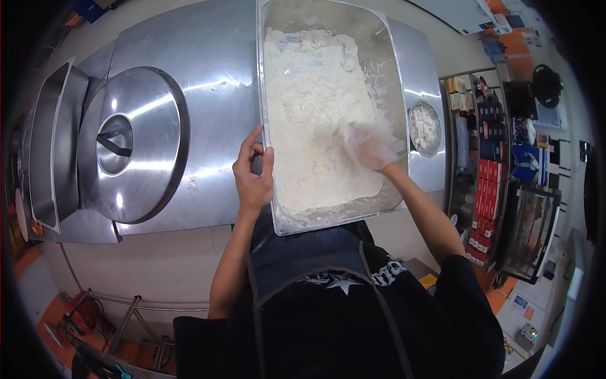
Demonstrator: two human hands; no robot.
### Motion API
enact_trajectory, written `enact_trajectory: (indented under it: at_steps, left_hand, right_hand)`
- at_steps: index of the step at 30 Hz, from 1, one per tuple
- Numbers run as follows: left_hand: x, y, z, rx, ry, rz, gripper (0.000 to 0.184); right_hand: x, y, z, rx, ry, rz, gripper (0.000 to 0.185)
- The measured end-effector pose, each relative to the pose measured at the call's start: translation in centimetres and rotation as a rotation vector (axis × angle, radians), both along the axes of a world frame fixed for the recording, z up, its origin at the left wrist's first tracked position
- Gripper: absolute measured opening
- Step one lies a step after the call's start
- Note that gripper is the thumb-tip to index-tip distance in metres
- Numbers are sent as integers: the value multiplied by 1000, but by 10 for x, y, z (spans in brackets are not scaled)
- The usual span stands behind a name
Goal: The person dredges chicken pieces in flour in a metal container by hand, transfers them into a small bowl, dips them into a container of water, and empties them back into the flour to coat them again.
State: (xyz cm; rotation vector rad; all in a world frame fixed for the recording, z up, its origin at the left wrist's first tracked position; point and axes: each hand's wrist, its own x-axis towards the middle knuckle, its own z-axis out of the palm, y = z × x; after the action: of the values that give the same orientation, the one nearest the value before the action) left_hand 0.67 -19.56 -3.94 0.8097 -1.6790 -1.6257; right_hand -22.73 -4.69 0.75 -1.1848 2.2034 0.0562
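A deep rectangular metal pan [398,69] holds a wide bed of pale flour [315,95], with lumpier, slightly pinkish patches at its far end. My left hand [254,174] is bare and grips the pan's left rim, thumb and fingers closed at the edge. Over the flour at the right side of the pan is my right hand [369,145], in a clear plastic glove dusted white. Motion smears its fingers, so their shape and anything in them cannot be made out.
A round steel lid [151,139] with a handle lies left on the metal table [214,120], beside an upturned-looking steel pan [63,145]. Right of the flour pan stands a round bowl [425,129] of white, floury stuff. Shelves with red boxes [487,189] stand farther right.
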Motion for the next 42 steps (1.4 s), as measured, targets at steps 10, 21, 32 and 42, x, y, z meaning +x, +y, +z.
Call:
enact_trajectory:
  at_steps: [10, 21, 32, 42]
  left_hand:
    - [2, 3, -3, 7, -6, 7, 44]
    - [3, 4, 0, 18, -12, 9, 44]
    - [1, 0, 0, -39, -5, 14, 43]
    - [0, 1, -2, -19, 21, 9, 44]
  right_hand:
    - [33, 32, -89, -586, -995, 168, 51]
    - [60, -31, -94, -321, -1140, -1123, 36]
    - [-75, -55, 12, -375, -190, -323, 36]
    - [-9, -110, -81, -566, 333, 632, 73]
